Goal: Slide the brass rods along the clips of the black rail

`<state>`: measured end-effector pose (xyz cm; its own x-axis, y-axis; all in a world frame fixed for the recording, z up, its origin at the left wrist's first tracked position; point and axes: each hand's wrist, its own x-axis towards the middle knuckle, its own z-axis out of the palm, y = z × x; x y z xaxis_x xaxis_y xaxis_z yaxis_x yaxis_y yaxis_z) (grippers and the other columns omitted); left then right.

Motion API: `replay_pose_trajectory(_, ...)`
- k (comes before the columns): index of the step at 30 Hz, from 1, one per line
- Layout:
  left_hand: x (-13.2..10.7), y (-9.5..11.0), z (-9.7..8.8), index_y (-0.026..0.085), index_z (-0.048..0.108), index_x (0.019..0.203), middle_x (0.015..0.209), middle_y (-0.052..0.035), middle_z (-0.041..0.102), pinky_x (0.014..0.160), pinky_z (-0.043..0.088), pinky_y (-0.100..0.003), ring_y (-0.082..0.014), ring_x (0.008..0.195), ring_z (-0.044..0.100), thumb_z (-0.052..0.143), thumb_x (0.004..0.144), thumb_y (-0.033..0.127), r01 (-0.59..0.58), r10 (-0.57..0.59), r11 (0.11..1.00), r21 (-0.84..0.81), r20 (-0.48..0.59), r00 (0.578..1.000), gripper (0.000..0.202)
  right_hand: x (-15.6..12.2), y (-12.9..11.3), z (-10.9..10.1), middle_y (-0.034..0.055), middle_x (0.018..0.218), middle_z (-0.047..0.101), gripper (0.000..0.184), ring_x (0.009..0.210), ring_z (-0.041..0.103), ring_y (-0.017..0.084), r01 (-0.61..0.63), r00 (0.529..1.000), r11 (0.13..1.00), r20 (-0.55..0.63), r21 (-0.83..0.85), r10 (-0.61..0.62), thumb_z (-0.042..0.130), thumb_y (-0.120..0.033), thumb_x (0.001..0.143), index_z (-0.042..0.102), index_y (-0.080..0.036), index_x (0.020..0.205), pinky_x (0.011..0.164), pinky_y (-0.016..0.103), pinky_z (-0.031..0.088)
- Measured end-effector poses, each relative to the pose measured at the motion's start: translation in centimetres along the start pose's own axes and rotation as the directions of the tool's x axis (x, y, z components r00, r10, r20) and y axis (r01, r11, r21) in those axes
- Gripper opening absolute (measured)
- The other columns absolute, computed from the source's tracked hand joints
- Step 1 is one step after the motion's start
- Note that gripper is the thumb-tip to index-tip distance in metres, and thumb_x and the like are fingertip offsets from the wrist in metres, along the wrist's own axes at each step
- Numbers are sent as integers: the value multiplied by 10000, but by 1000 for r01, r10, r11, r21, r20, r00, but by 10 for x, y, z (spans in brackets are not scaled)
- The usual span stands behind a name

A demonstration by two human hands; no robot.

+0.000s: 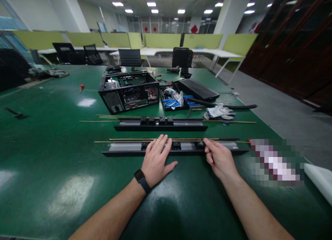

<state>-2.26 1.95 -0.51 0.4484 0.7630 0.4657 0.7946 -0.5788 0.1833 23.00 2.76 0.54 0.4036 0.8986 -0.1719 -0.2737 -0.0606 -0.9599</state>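
A long black rail (124, 150) with small black socket blocks lies across the green table (52, 157) in front of me. Thin brass rods (121, 140) run along its far edge. My left hand (156, 160) lies flat on the rail's middle, fingers stretched out and together, a black watch on the wrist. My right hand (220, 158) is closed in a pinch at the rail's right part, fingertips at the brass rods. A second, similar rail (160, 124) with blocks and rods lies just beyond.
An open black computer case (129, 91) stands farther back. Right of it sit a black tray with blue-white gloves (174, 99), a flat black panel (198, 89), a black hose (228, 106) and more gloves (219, 112). Office chairs and desks stand behind.
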Motion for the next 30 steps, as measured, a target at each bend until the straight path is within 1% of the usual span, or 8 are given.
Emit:
replay_pose_trajectory(9,-1,0,1,173,391,1512,1568,-127,393,1187,262,-461,-286,1478,308,614,893,487,-12,12,1000,20,-7,1000,729,3,-1,-2,-24,514,538,382,274,378,43,-13,1000,999,-25,53,15,875,-382,661,580,-143,626,245,163,197)
replay_pose_trajectory(15,-1,0,1,178,384,1515,1569,-123,393,1189,258,-455,-284,1475,314,615,891,481,-4,5,1000,14,-11,1000,731,4,1,-3,-21,533,556,391,278,380,44,-7,999,998,-48,70,10,876,-401,661,574,-154,651,235,160,204)
replay_pose_trajectory(22,0,0,-1,172,390,1511,1567,-134,393,1185,260,-471,-293,1474,314,620,886,489,-6,6,1000,7,-7,1000,737,1,1,-2,-11,557,577,424,273,382,33,1,1000,1000,-8,13,-1,865,-454,680,571,-152,647,242,153,186)
replay_pose_trajectory(26,1,1,-1,177,397,1508,1565,-137,396,1179,272,-473,-303,1467,327,635,875,485,-6,6,1000,6,-18,1000,743,1,1,-1,-20,536,565,428,269,380,33,1,1000,1000,-4,-3,-1,885,-445,650,569,-156,653,244,153,188)
replay_pose_trajectory(30,1,2,0,173,400,1506,1567,-135,393,1186,259,-466,-295,1472,318,628,882,477,-6,6,1000,14,-11,1000,730,2,2,-2,-25,532,549,415,277,375,34,6,1000,1000,-3,11,-6,878,-438,659,576,-154,638,247,157,202)
